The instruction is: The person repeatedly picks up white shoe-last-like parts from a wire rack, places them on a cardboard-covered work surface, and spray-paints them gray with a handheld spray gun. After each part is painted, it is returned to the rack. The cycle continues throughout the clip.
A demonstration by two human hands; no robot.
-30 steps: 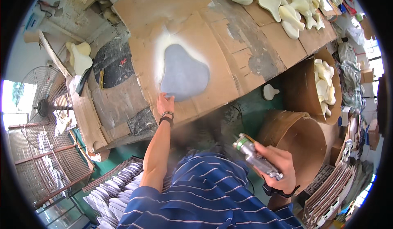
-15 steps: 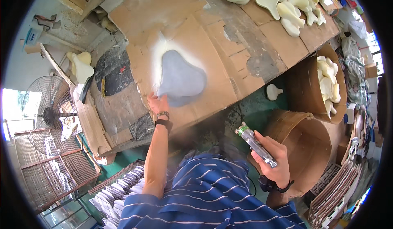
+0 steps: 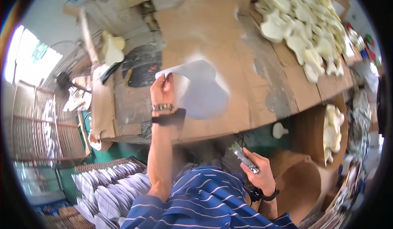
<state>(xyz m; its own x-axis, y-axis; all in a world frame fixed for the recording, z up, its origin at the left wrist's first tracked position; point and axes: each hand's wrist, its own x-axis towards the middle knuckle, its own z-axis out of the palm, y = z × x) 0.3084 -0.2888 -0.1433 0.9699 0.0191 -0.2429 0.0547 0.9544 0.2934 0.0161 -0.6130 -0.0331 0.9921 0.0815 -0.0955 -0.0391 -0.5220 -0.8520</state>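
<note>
Left hand (image 3: 162, 90) pinches far-left edge of grey-blue paddle-shaped flat piece (image 3: 200, 90), fingers clamped, lifting it off brown cardboard benchtop (image 3: 229, 36) w/ white overspray halo. Right hand (image 3: 258, 173), near right, fingers wrapped round slim metal spray tool (image 3: 245, 159), held clear.

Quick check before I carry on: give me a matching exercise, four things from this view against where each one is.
Things:
1. grey-blue sheet piece
2. metal spray tool
3. cream cut-outs
4. wristwatch

Places:
A. heaped at the cardboard's far right
B. in the right hand
C. on the left wrist
D. edge lifted by the left hand off the cardboard

Pairs: 1-D, 2-B, 3-A, 4-C
</note>
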